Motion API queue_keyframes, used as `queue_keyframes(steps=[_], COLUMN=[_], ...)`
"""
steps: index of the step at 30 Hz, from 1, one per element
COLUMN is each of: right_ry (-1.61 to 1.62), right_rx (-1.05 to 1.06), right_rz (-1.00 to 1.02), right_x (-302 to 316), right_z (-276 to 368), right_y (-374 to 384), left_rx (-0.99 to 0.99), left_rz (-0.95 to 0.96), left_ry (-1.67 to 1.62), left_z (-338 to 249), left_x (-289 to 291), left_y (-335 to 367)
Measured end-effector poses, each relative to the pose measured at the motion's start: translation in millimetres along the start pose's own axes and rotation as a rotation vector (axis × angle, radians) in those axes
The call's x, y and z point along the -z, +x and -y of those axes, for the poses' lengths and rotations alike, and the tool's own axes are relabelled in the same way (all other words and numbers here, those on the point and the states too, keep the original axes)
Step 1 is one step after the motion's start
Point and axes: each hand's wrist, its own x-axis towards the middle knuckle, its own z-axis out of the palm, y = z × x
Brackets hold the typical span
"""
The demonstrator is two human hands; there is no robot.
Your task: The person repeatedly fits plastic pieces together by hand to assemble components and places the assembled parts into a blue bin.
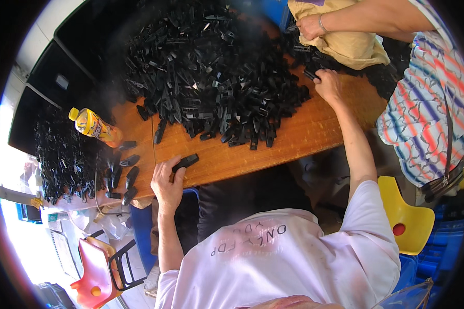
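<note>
My left hand (167, 184) is at the table's near edge, thumb and fingers closed on a long black plastic part (187, 161). Out to the right, my right hand (328, 85) reaches across the wooden table (314, 131) and pinches another small dark plastic part (310, 75). Between and beyond my hands spreads a large heap of similar black plastic parts (216, 77). Several loose black parts (131, 176) lie to the left of my left hand.
A yellow-capped drink bottle (95, 126) stands at the left by another pile of black parts (62, 159). At the far right a co-worker's hand (309, 27) grips a tan cloth sack (353, 49). A yellow chair (407, 219) and a pink-orange chair (95, 270) stand beside the table.
</note>
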Motion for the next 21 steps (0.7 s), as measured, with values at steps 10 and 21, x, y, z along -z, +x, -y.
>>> queue_keyframes(steps=[10,21], right_ry=[0.216,0.144], right_rx=[0.089,0.094], right_rz=[-0.176,-0.176], right_x=[-1,-6], right_z=[21,103], right_y=[-58,-90], left_rx=[-0.011,0.090], left_rz=[-0.032,-0.230], left_ry=[0.019,0.394], left_z=[5,5], left_x=[5,77], left_y=[-6,-94])
